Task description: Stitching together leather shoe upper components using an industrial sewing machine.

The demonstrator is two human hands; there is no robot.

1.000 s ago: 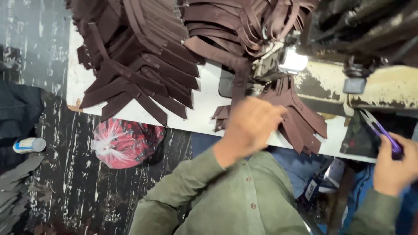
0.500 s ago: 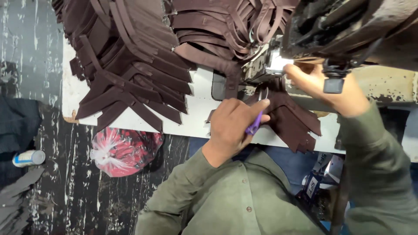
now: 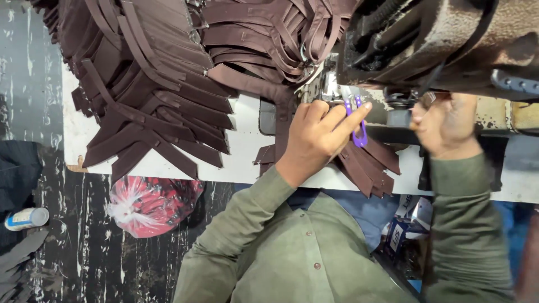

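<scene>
a heap of brown straps (image 3: pixel 151 84) covers the table's (image 3: pixel 241 151) far left part, some hanging over its near edge. the left hand (image 3: pixel 317 134) pinches purple snips (image 3: pixel 358 120) above more straps by the sewing machine (image 3: pixel 443 39). the right hand (image 3: pixel 446 126) is curled under the machine; its grip cannot be made out.

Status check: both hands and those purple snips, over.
Left hand grips purple snips at the needle area. Right hand up under the sewing machine. Brown straps heaped beneath.
</scene>
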